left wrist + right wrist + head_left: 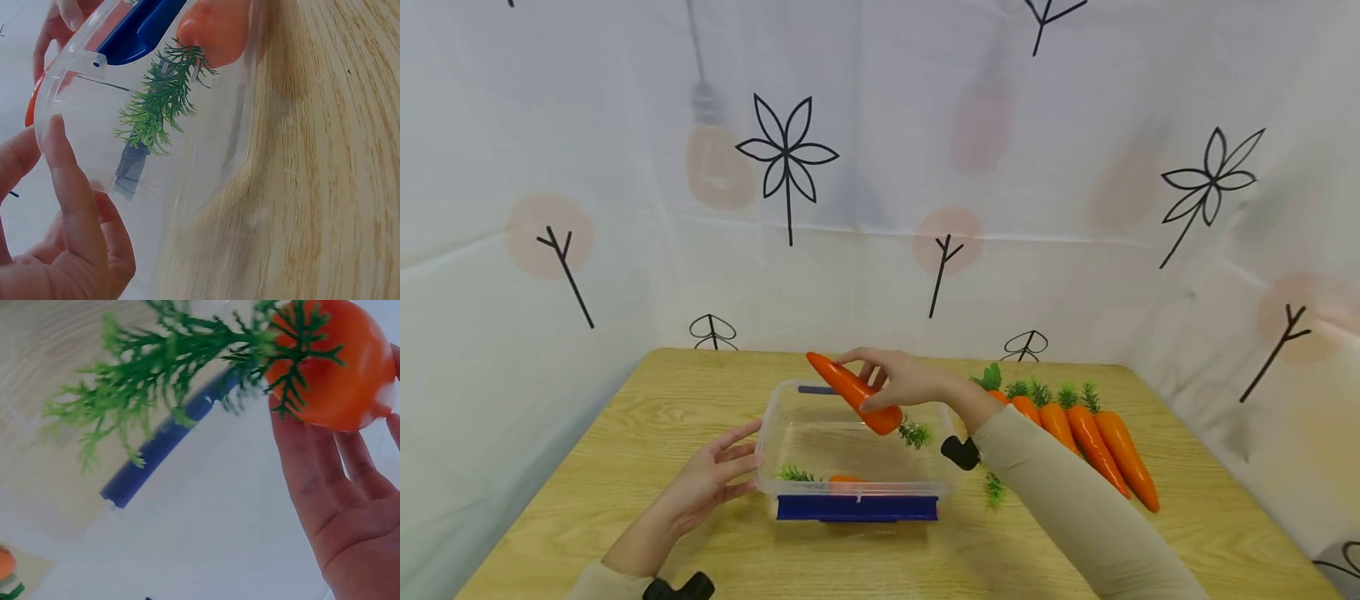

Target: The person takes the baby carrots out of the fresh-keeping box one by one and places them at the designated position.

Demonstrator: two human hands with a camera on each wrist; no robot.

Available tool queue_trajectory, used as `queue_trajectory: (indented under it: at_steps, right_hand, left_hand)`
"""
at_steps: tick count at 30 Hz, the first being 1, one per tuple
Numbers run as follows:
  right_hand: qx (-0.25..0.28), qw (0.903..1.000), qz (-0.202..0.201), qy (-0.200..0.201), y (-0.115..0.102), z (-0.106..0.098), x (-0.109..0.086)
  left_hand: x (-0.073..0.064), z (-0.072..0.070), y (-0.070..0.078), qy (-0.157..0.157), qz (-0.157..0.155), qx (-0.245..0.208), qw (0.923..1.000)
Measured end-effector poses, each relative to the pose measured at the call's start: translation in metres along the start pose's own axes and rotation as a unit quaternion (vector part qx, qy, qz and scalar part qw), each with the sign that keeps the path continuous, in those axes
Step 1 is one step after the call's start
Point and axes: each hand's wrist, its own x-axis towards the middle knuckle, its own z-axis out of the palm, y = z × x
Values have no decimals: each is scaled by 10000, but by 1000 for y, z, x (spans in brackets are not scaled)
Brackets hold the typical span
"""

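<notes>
My right hand point(912, 379) grips an orange toy carrot point(850, 390) over the clear plastic box point(765, 467), with the thumb on one side and fingers on the other. The carrot is tilted, tip up to the left, its green leaves point(181, 356) hanging toward the box's right side. At the box's left wall, the fingers of my left hand point(715, 479) touch the plastic, fairly straight. Inside the box near the front lies another carrot point(215, 31) with feathery leaves point(162, 103), mostly hidden by the front wall in the head view.
Several carrots point(1097, 446) lie in a row on the wooden table point(1015, 558) at the right, partly behind my right forearm. A blue latch point(857, 507) runs along the box's front. Patterned white cloth point(865, 275) hangs around the table's back and sides.
</notes>
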Motion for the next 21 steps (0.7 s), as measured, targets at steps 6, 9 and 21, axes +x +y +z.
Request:
queue_trajectory:
  at_steps: [6, 9, 21]
  right_hand:
    - [22, 9978, -324, 582, 3, -6, -12]
    - [87, 9956, -362, 857, 5, -7, -19]
    - [566, 9820, -289, 1780, 1, -11, -46]
  left_hand:
    - [0, 1, 2, 40, -7, 26, 10000]
    - [0, 1, 1, 51, -6, 23, 10000]
    - [-1, 1, 1, 64, -16, 35, 10000]
